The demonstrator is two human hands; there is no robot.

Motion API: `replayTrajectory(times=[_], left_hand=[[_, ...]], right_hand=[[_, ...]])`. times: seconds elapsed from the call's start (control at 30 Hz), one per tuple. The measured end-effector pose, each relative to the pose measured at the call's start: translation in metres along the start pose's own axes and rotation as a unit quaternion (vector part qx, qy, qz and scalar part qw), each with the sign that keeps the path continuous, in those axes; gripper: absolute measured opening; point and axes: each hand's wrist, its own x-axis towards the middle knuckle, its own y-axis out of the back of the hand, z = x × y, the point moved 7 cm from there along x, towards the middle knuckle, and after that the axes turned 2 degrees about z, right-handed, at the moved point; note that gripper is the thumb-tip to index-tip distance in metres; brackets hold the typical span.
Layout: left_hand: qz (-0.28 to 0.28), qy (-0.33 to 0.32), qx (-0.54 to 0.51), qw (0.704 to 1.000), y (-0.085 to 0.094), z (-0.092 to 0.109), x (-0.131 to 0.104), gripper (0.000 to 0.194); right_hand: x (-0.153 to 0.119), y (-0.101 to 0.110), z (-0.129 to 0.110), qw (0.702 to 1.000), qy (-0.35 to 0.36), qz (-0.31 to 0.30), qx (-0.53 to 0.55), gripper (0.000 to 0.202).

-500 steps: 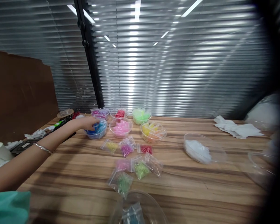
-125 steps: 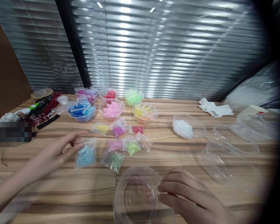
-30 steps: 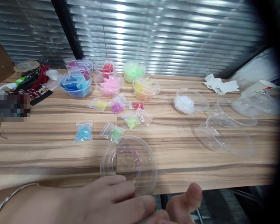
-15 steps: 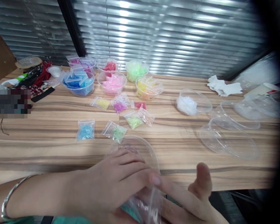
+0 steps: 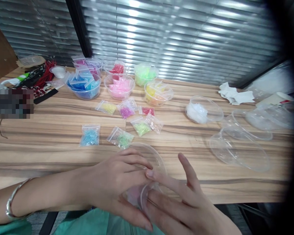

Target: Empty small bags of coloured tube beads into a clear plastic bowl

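My left hand reaches in from the left, a silver bangle at its wrist. Its fingers bend over a clear plastic tub at the table's front edge, with the thumb below. From the lower right my right hand meets it, two fingers at the tub's rim and one fingertip touching the left hand. One finger of the right hand points up. Something pinkish shows faintly through the plastic. Beneath the hands lies a clear round lid or dish. Just beyond are zip bags of green beads and blue beads.
Tubs of coloured bags stand at the back, among them a blue one and a pink one. A tub with white contents and empty clear containers sit on the right. Red cords lie far left.
My right hand has shifted left and turned, its raised finger now further left. The clear plastic between the hands shows a round rim now. The left hand has moved slightly.
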Motion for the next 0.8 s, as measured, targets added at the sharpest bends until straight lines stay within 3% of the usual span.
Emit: replayTrajectory(times=[0.1,0.27,0.6,0.8], left_hand=[[-0.006,0.003,0.002,1.000,-0.001,-0.003,-0.001,0.047],[-0.062,0.033,0.015,0.997,-0.010,-0.009,-0.008,0.051],[0.011,0.013,0.043,0.999,0.001,-0.002,-0.029,0.051],[-0.004,0.013,0.046,0.999,0.000,0.000,-0.035,0.057]], right_hand=[[-0.002,-0.002,0.003,0.999,-0.021,0.017,0.023,0.026],[-0.003,-0.004,0.004,0.999,-0.030,0.024,0.030,0.021],[-0.006,-0.009,0.004,0.999,-0.010,-0.014,0.047,0.025],[-0.003,-0.007,0.011,0.993,-0.003,-0.089,0.078,0.033]])
